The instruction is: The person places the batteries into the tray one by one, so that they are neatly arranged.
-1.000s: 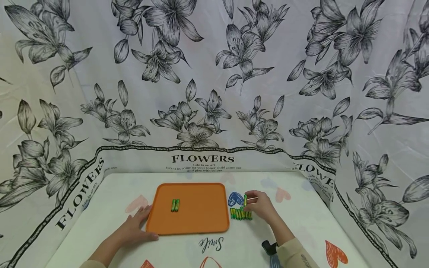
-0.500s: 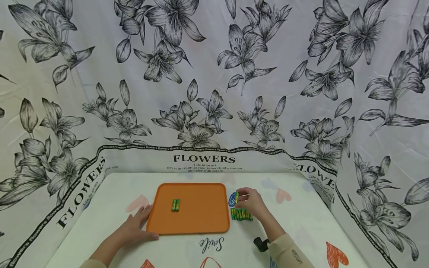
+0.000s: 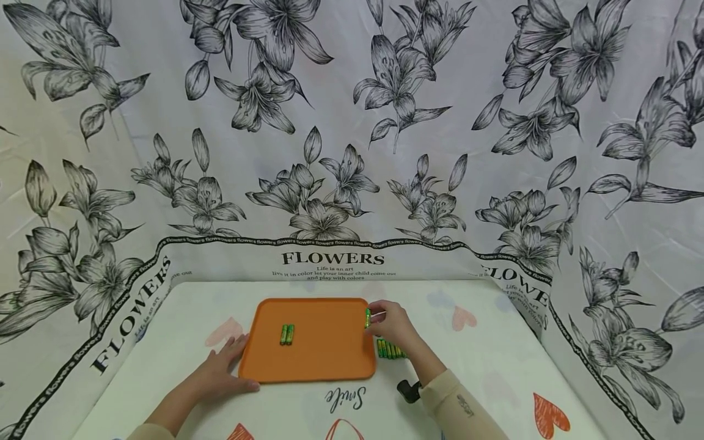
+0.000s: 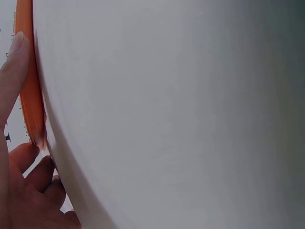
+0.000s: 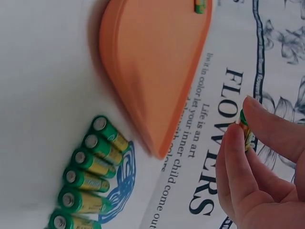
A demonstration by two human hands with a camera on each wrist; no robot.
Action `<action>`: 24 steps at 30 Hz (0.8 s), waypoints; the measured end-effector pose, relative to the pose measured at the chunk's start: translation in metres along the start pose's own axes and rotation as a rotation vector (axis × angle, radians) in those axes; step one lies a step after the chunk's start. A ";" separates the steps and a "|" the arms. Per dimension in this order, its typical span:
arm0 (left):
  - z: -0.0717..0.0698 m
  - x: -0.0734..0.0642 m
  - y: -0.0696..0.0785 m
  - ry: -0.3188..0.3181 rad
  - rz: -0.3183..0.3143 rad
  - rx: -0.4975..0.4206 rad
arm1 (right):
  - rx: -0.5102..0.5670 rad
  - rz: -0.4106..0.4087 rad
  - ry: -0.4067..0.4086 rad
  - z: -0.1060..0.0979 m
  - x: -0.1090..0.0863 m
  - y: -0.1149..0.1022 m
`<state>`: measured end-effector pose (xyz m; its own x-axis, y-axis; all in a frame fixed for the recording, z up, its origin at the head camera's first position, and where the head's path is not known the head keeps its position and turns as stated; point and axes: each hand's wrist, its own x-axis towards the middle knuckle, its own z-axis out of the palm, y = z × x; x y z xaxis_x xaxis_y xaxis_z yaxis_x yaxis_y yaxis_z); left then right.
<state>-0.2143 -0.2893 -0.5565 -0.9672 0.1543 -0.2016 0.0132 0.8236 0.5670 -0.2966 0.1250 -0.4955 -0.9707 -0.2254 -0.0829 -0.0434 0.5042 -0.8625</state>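
1. Two batteries (image 3: 287,334) lie side by side on the orange tray (image 3: 330,360), left of its middle.
2. Right hand (image 3: 392,329) pinches one green-and-yellow battery (image 3: 367,318) between thumb and fingertips, right over the tray's far right edge (label too small to read).
3. More batteries sit in a row (image 3: 388,350) on the table (image 3: 495,366), just right of the tray, partly hidden by that hand.
4. Left hand (image 3: 222,373) rests flat on the table, fingers relaxed, touching the tray's left rim.
5. Readable writing: "FLOWERS" (image 3: 332,258) on the backdrop, with "Life is an art" under it, and "Smile" (image 3: 345,399) on the tablecloth near the tray's front edge.
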 end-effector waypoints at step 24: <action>0.001 -0.002 0.004 -0.003 -0.010 -0.023 | 0.057 -0.091 -0.046 0.054 0.018 -0.023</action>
<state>-0.2119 -0.2858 -0.5547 -0.9664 0.1482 -0.2099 -0.0019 0.8126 0.5828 -0.3006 0.0638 -0.5040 -0.9514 -0.3071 -0.0248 -0.1162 0.4322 -0.8943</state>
